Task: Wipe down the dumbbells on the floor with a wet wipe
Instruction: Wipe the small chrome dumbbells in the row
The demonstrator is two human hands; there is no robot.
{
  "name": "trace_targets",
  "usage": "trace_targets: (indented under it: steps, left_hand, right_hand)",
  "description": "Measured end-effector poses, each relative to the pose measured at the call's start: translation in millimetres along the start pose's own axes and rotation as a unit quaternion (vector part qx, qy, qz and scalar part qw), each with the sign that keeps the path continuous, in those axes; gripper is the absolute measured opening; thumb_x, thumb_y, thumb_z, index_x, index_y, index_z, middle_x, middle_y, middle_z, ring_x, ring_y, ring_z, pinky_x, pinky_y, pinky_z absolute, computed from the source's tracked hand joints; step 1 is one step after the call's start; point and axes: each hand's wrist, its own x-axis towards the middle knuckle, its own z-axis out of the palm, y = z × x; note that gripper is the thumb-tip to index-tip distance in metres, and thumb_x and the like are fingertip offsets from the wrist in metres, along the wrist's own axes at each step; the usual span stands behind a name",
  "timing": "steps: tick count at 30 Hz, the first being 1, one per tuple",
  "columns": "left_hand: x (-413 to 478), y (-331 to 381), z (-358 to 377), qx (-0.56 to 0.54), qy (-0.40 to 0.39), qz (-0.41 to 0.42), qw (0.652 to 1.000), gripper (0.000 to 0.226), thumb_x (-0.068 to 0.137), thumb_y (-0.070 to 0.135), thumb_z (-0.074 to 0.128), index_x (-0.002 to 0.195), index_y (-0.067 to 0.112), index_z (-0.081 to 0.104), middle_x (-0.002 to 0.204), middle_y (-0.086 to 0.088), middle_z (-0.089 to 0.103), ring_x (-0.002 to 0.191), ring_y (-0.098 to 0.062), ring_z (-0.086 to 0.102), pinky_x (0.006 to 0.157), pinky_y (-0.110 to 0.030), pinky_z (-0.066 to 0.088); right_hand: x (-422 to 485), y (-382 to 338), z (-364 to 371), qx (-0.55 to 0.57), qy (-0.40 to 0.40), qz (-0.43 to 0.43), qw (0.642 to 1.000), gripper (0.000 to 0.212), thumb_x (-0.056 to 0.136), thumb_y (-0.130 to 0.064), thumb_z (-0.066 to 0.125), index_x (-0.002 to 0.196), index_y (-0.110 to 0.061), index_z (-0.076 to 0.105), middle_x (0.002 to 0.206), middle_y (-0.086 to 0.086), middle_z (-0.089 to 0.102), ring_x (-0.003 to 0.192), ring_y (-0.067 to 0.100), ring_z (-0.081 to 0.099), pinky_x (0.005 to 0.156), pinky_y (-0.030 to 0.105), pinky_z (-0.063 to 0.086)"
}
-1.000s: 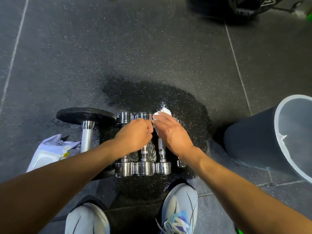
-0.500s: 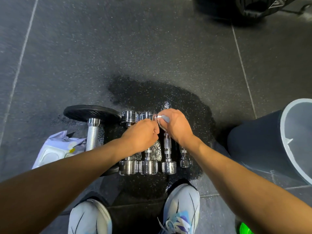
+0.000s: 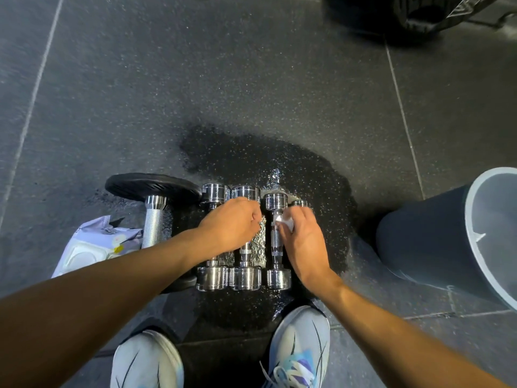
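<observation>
Several chrome dumbbells lie side by side on a wet patch of dark rubber floor, with a larger black-plated dumbbell at their left. My left hand rests curled over the handles of the two left chrome dumbbells, gripping them. My right hand holds a white wet wipe against the handle of the third chrome dumbbell. A smaller fourth dumbbell is mostly hidden under my right hand.
A white pack of wipes lies on the floor at the left. A grey bin stands at the right. Dark gym equipment sits at the top right. My two shoes are below the dumbbells.
My right hand with the wipe has slid from the far head of the third dumbbell down toward me onto its handle. My left hand has stayed on the left dumbbells.
</observation>
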Motion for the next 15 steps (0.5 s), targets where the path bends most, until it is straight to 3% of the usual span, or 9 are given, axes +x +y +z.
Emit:
trace_targets:
  steps: [2, 5, 8, 10, 13, 15]
  left_hand:
    - [-0.5, 0.2, 1.0, 0.0, 0.002, 0.003, 1.0, 0.011, 0.097, 0.017, 0.057, 0.096, 0.022, 0.066, 0.103, 0.007, 0.061, 0.09, -0.011, 0.063, 0.086, -0.036, 0.057]
    - [-1.2, -1.0, 1.9, -0.002, 0.009, 0.005, 1.0, 0.012, 0.097, 0.017, 0.057, 0.101, 0.022, 0.067, 0.105, 0.008, 0.06, 0.091, -0.01, 0.061, 0.087, -0.033, 0.055]
    - [-0.9, -3.6, 1.5, -0.003, 0.009, 0.001, 1.0, 0.012, 0.096, 0.018, 0.057, 0.1, 0.025, 0.066, 0.105, 0.008, 0.059, 0.092, -0.01, 0.06, 0.087, -0.033, 0.054]
    - [-0.8, -4.6, 0.1, -0.002, 0.007, 0.0, 1.0, 0.011, 0.095, 0.018, 0.057, 0.1, 0.025, 0.066, 0.103, 0.008, 0.058, 0.091, -0.011, 0.06, 0.086, -0.036, 0.055]
    - [-1.1, -3.5, -1.2, -0.003, 0.005, 0.0, 1.0, 0.012, 0.096, 0.018, 0.057, 0.102, 0.023, 0.066, 0.105, 0.006, 0.059, 0.092, -0.013, 0.061, 0.087, -0.037, 0.055]
    - [-1.0, -3.1, -1.3, -0.006, 0.011, 0.001, 1.0, 0.013, 0.097, 0.017, 0.056, 0.103, 0.022, 0.067, 0.107, 0.004, 0.06, 0.092, -0.013, 0.061, 0.086, -0.036, 0.055]
  right_hand:
    - [-12.0, 0.7, -0.5, 0.009, -0.023, -0.001, 1.0, 0.01, 0.099, -0.006, 0.065, 0.099, -0.016, 0.062, 0.094, -0.009, 0.056, 0.081, -0.002, 0.056, 0.069, 0.01, 0.046]
    - [-18.8, -4.8, -4.1, 0.052, -0.021, 0.011, 0.998, 0.011, 0.098, -0.013, 0.067, 0.108, -0.009, 0.065, 0.109, -0.002, 0.056, 0.093, -0.005, 0.049, 0.086, 0.011, 0.043]
    - [-4.2, -7.3, -8.8, 0.056, 0.011, 0.031, 0.998, 0.024, 0.099, -0.023, 0.063, 0.12, -0.012, 0.064, 0.125, 0.003, 0.051, 0.108, 0.009, 0.049, 0.094, 0.023, 0.045]
    - [12.2, -9.9, -12.6, 0.049, 0.038, 0.0, 0.998, 0.025, 0.102, -0.018, 0.061, 0.125, -0.01, 0.066, 0.126, 0.003, 0.049, 0.109, 0.01, 0.051, 0.099, 0.016, 0.043]
    - [35.3, -10.8, -17.6, 0.024, 0.047, -0.036, 0.998, 0.03, 0.102, -0.009, 0.06, 0.131, -0.009, 0.063, 0.124, 0.0, 0.055, 0.104, 0.005, 0.053, 0.096, 0.007, 0.041]
    - [43.0, -8.2, -15.0, 0.004, 0.018, -0.046, 0.999, 0.021, 0.101, -0.007, 0.059, 0.12, -0.01, 0.065, 0.109, -0.001, 0.064, 0.094, 0.016, 0.059, 0.084, 0.02, 0.049]
